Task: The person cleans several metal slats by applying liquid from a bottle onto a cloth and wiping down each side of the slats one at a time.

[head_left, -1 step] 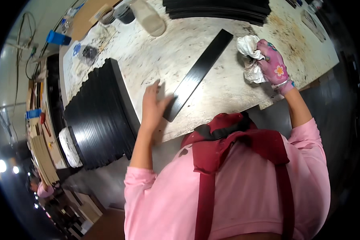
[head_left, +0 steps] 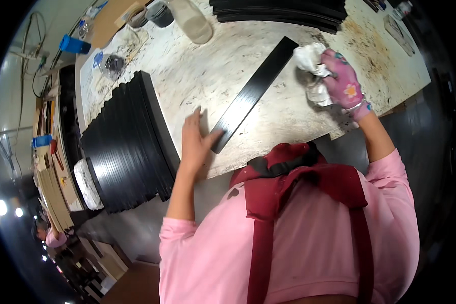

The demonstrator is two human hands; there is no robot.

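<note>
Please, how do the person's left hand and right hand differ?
The left hand is bare, while the right hand wears a pink flowered glove. The left hand, open, is at the near end of the black strip; the right hand grips a crumpled white wad. Both hands are over the stained table.

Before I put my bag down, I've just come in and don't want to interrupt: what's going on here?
A person's gloved right hand grips a crumpled white wad over the stained table. The bare left hand is at the near end of a black strip lying diagonally; whether it presses down is unclear. More black strips are stacked to the left.
</note>
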